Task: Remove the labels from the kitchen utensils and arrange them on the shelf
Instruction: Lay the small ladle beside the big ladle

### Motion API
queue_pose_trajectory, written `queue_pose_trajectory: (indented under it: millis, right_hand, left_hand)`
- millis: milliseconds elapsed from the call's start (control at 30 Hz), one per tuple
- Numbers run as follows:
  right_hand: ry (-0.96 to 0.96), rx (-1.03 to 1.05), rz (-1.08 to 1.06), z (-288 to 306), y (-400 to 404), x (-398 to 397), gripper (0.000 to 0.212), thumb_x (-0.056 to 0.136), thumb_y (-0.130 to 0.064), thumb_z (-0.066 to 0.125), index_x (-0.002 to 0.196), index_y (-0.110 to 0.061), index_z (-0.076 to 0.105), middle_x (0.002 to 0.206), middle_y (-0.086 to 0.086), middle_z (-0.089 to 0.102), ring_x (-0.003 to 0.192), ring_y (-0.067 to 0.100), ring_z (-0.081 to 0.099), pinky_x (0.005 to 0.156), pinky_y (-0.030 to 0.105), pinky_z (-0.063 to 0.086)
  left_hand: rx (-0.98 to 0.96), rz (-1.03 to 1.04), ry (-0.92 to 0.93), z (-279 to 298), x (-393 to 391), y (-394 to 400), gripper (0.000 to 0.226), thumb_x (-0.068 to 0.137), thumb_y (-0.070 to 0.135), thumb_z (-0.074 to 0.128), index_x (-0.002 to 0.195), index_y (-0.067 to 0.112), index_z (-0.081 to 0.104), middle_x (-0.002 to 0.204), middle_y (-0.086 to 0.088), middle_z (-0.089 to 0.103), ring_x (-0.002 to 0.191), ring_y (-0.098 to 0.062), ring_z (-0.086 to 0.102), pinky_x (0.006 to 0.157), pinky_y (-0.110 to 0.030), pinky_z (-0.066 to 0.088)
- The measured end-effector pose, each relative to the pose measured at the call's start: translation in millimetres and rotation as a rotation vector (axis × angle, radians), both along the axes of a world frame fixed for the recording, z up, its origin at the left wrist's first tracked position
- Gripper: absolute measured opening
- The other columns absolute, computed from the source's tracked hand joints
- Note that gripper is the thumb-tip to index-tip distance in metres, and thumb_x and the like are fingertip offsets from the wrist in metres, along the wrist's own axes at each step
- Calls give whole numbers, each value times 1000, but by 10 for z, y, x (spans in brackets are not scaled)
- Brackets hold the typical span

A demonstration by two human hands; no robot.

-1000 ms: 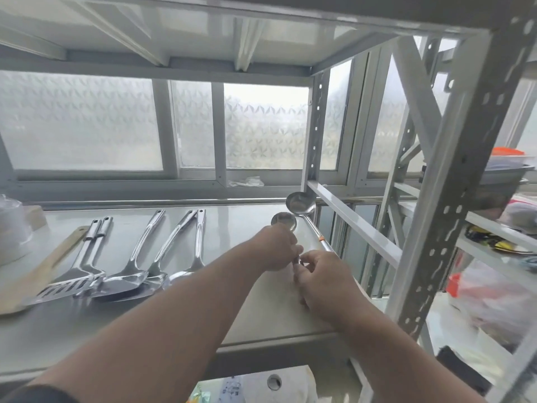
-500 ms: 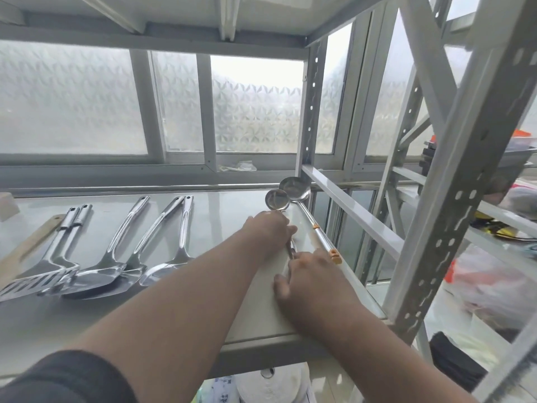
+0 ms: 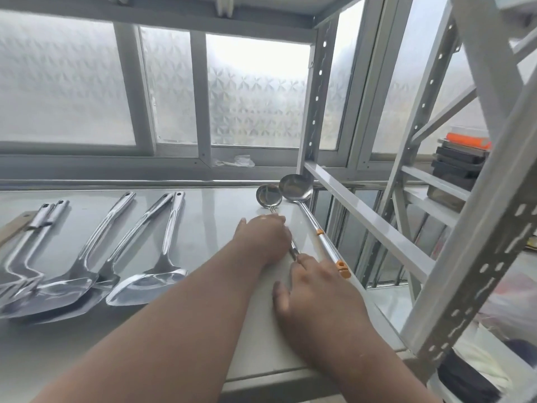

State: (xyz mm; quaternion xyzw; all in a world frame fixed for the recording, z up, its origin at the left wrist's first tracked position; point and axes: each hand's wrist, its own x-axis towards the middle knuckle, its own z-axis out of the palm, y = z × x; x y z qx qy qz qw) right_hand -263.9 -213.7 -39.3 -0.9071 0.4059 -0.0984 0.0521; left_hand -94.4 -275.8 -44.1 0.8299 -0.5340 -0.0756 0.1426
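A small steel ladle (image 3: 268, 194) lies on the grey shelf (image 3: 209, 225), bowl toward the window. My left hand (image 3: 266, 237) covers the middle of its handle and grips it. My right hand (image 3: 312, 289) rests flat on the shelf at the handle's near end, one fingertip touching it. A larger ladle (image 3: 295, 186) with orange bands on its handle lies just to the right, apart from both hands. Several steel spatulas and turners (image 3: 87, 274) lie in a row at the left.
A slotted turner (image 3: 17, 274) and a wooden handle (image 3: 11, 231) lie at the far left. Perforated shelf posts (image 3: 476, 257) and a cross rail (image 3: 366, 219) stand close on the right. Stacked dark trays (image 3: 459, 167) sit on a neighbouring shelf. Frosted windows close the back.
The small ladle has been laid flat beside the larger one. My right hand has let go of the handle and spread flat. The camera has tilted up and right.
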Motion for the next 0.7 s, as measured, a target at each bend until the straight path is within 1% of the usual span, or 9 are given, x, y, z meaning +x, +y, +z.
queue_pose_trajectory:
  millis: [100, 167, 233, 300, 367, 433, 533, 600, 700]
  right_hand:
    - [47, -1, 54, 26, -18, 13, 52, 102, -47, 27, 144, -21, 45, 153, -7, 38, 132, 24, 40, 106, 43, 41]
    - [86, 8, 79, 58, -51, 36, 53, 103, -47, 27, 147, -21, 42, 159, -7, 33, 135, 24, 39, 109, 43, 39]
    - [140, 30, 92, 106, -101, 77, 55, 104, -50, 28, 147, -20, 41, 160, -6, 31, 138, 26, 40, 109, 44, 38]
    - [172, 61, 104, 154, -145, 128, 53, 104, -50, 29, 145, -18, 42, 157, -2, 35, 136, 28, 44, 103, 44, 39]
    - [157, 86, 109, 163, -179, 211, 51, 102, -46, 33, 145, -19, 38, 152, 1, 42, 130, 30, 51, 90, 42, 40]
    - [123, 92, 87, 160, -212, 313, 57, 98, -40, 37, 149, -17, 31, 148, 3, 49, 125, 29, 57, 84, 41, 40]
    - [77, 110, 77, 153, -259, 436, 49, 95, -33, 41, 140, -15, 36, 133, 4, 58, 115, 29, 62, 78, 39, 40]
    - [84, 99, 81, 153, -293, 488, 47, 93, -27, 41, 138, -15, 33, 128, 4, 58, 110, 29, 62, 74, 38, 36]
    - [95, 49, 96, 120, -337, 558, 53, 90, -24, 40, 141, -13, 28, 124, 5, 56, 93, 29, 58, 70, 36, 34]
  left_hand:
    - [21, 67, -2, -1, 69, 18, 48, 110, 29, 31, 155, 27, 47, 166, 4, 43, 156, -22, 32, 129, -59, 8]
    - [27, 95, -15, -7, 105, 16, 46, 111, 30, 32, 153, 27, 49, 163, 3, 45, 155, -22, 32, 128, -60, 8]
    - [-16, 131, -10, 2, 131, -8, 41, 112, 32, 36, 148, 25, 54, 158, 2, 51, 152, -22, 38, 129, -57, 12]
    - [-75, 168, 16, 26, 159, -37, 37, 112, 36, 40, 142, 24, 60, 152, 2, 56, 147, -21, 44, 128, -52, 18]
    - [-82, 182, 27, 49, 170, -51, 38, 113, 38, 40, 141, 24, 61, 150, 2, 58, 146, -20, 46, 128, -51, 20]
    - [-36, 168, 6, 92, 164, -51, 39, 113, 36, 40, 144, 24, 59, 152, 1, 56, 146, -20, 45, 129, -51, 17]
    - [38, 160, -15, 169, 219, -115, 40, 111, 34, 45, 147, 21, 57, 154, 0, 54, 147, -22, 44, 126, -50, 19]
    - [36, 194, 63, 206, 328, -214, 40, 110, 34, 47, 146, 20, 60, 154, -1, 55, 148, -27, 45, 124, -55, 21]
    - [26, 195, 107, 187, 435, -344, 39, 110, 31, 47, 146, 24, 61, 158, 0, 53, 152, -29, 40, 125, -63, 15]
